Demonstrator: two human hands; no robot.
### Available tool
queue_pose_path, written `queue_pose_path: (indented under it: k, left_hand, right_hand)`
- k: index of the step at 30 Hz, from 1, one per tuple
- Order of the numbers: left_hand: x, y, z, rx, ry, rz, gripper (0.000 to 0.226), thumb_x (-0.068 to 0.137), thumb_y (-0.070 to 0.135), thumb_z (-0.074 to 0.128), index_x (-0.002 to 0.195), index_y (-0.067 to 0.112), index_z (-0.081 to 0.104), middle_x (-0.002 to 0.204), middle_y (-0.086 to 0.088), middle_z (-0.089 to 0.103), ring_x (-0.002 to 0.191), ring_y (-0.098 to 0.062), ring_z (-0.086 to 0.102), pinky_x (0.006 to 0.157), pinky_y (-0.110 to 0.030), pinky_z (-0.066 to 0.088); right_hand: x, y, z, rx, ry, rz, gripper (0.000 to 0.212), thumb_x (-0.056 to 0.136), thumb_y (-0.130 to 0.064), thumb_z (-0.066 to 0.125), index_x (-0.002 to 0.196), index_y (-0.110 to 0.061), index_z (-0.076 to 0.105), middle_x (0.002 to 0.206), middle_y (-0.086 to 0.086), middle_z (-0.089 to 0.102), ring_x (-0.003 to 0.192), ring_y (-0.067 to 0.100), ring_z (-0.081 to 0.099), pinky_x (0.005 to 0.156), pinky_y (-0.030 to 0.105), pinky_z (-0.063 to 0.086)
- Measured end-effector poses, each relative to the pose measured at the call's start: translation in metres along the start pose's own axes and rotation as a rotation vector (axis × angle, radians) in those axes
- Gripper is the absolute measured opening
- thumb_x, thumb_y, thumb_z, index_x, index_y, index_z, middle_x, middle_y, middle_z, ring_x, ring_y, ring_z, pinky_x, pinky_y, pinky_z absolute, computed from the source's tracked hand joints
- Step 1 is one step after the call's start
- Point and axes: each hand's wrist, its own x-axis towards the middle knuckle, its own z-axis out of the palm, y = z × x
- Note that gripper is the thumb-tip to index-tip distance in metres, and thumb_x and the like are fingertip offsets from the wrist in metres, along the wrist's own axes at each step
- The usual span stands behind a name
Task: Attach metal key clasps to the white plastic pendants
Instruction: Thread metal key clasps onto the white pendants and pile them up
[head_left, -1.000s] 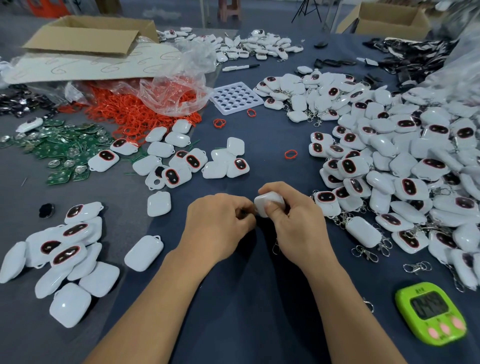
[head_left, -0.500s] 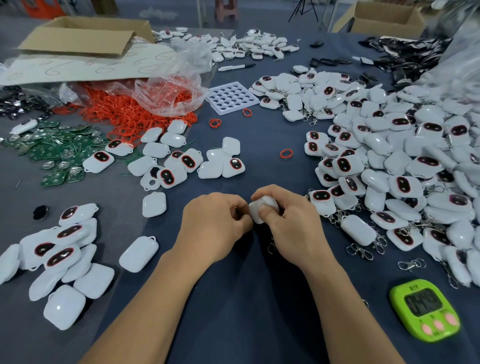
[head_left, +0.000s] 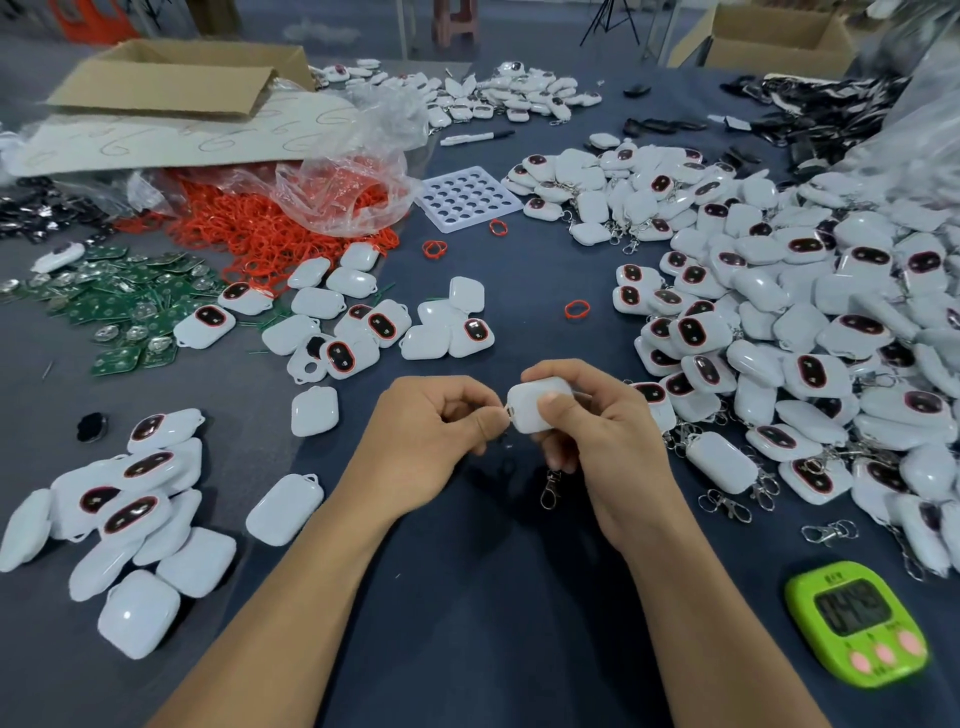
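Observation:
My right hand (head_left: 602, 441) grips a white plastic pendant (head_left: 530, 405) above the dark table, thumb across its face. A metal key clasp (head_left: 549, 488) hangs below that hand. My left hand (head_left: 431, 436) has its fingers curled and pinches at the pendant's left corner loop; what sits between its fingertips is too small to see. A big heap of pendants with clasps (head_left: 779, 332) lies to the right. Plain pendants lie in a pile at the lower left (head_left: 124, 509) and in a cluster ahead (head_left: 374, 322).
A green timer (head_left: 860, 621) sits at the lower right. Loose clasps (head_left: 828, 531) lie near the heap. Red rubber rings (head_left: 270, 228) spill from a plastic bag, green circuit boards (head_left: 119, 306) lie far left, a white tray (head_left: 467, 197) stands beyond.
My hands have parted slightly and the pendant is turned, so more of its white face shows. The clasp now hangs in view below my right hand.

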Motion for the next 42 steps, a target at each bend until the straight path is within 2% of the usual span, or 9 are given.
queue_pose_path:
  k: [6, 11, 17, 20, 23, 26, 28, 32, 42]
  left_hand:
    - [-0.007, 0.001, 0.008, 0.122, 0.176, 0.087, 0.005, 0.078, 0.048, 0.073, 0.081, 0.045, 0.074, 0.056, 0.004, 0.06, 0.049, -0.004, 0.044, 0.049, -0.024, 0.04]
    - [-0.006, 0.006, 0.007, -0.063, 0.105, 0.031, 0.009, 0.082, 0.045, 0.069, 0.086, 0.044, 0.077, 0.059, 0.003, 0.067, 0.054, -0.008, 0.056, 0.055, -0.019, 0.044]
    - [-0.004, 0.008, 0.005, -0.095, 0.073, 0.021, 0.015, 0.091, 0.034, 0.064, 0.085, 0.034, 0.078, 0.048, 0.004, 0.055, 0.048, -0.006, 0.045, 0.052, -0.014, 0.037]
    - [-0.007, 0.006, 0.004, 0.106, 0.145, 0.08, 0.015, 0.092, 0.03, 0.065, 0.088, 0.038, 0.077, 0.05, 0.004, 0.051, 0.049, -0.006, 0.044, 0.051, -0.013, 0.034]
    - [-0.011, 0.003, 0.007, 0.63, 0.262, 0.206, 0.013, 0.089, 0.029, 0.071, 0.09, 0.04, 0.077, 0.057, 0.003, 0.054, 0.058, -0.012, 0.052, 0.052, -0.028, 0.036]
    - [-0.012, 0.004, 0.011, 0.881, 0.314, 0.287, 0.016, 0.082, 0.021, 0.083, 0.084, 0.036, 0.079, 0.053, 0.003, 0.043, 0.051, -0.019, 0.04, 0.05, -0.019, 0.012]
    - [-0.012, 0.003, 0.011, 0.81, 0.326, 0.248, 0.011, 0.086, 0.029, 0.078, 0.085, 0.04, 0.077, 0.054, 0.004, 0.047, 0.053, -0.019, 0.048, 0.047, -0.023, 0.019]
    - [-0.007, 0.003, 0.007, 0.199, 0.25, 0.02, 0.016, 0.082, 0.048, 0.064, 0.093, 0.058, 0.07, 0.054, 0.008, 0.055, 0.049, -0.005, 0.046, 0.05, -0.018, 0.038]
    - [-0.005, 0.008, 0.008, -0.064, 0.229, -0.007, 0.015, 0.088, 0.034, 0.067, 0.08, 0.039, 0.078, 0.053, 0.007, 0.062, 0.05, -0.001, 0.049, 0.054, -0.012, 0.039]
  right_hand:
    - [0.001, -0.002, 0.0, 0.049, 0.0, -0.002, 0.033, 0.099, 0.002, 0.057, 0.101, -0.022, 0.08, 0.075, 0.008, 0.07, 0.048, 0.017, 0.048, 0.047, 0.023, 0.04]
    - [0.002, -0.001, 0.003, 0.167, -0.033, 0.037, 0.03, 0.102, 0.0, 0.054, 0.107, -0.018, 0.078, 0.069, 0.009, 0.063, 0.048, 0.017, 0.05, 0.045, 0.023, 0.038]
    - [0.001, 0.001, 0.011, 0.235, -0.011, 0.047, 0.027, 0.101, 0.002, 0.055, 0.108, -0.015, 0.075, 0.08, 0.013, 0.07, 0.048, 0.019, 0.053, 0.045, 0.024, 0.041]
    - [0.001, 0.003, 0.012, 0.174, 0.007, 0.02, 0.029, 0.1, 0.004, 0.056, 0.107, -0.016, 0.075, 0.081, 0.008, 0.073, 0.049, 0.018, 0.053, 0.045, 0.023, 0.041]
    - [-0.003, 0.006, 0.016, -0.043, 0.051, -0.052, 0.03, 0.095, -0.001, 0.063, 0.101, -0.027, 0.077, 0.078, 0.002, 0.072, 0.051, 0.016, 0.056, 0.048, 0.023, 0.045]
    - [-0.005, 0.009, 0.019, -0.21, 0.068, -0.108, 0.029, 0.091, -0.007, 0.07, 0.1, -0.034, 0.076, 0.078, -0.001, 0.073, 0.053, 0.012, 0.061, 0.051, 0.019, 0.047]
    - [-0.004, 0.008, 0.019, -0.164, 0.064, -0.096, 0.029, 0.092, -0.006, 0.068, 0.101, -0.033, 0.076, 0.079, 0.0, 0.073, 0.053, 0.014, 0.061, 0.051, 0.021, 0.048]
    - [0.001, 0.005, 0.013, 0.107, 0.015, -0.01, 0.028, 0.098, 0.004, 0.06, 0.109, -0.017, 0.075, 0.082, 0.007, 0.075, 0.051, 0.019, 0.056, 0.047, 0.025, 0.045]
    - [0.003, 0.004, 0.014, 0.139, 0.024, 0.029, 0.024, 0.101, 0.003, 0.057, 0.109, -0.013, 0.073, 0.079, 0.011, 0.073, 0.048, 0.018, 0.055, 0.045, 0.025, 0.043]
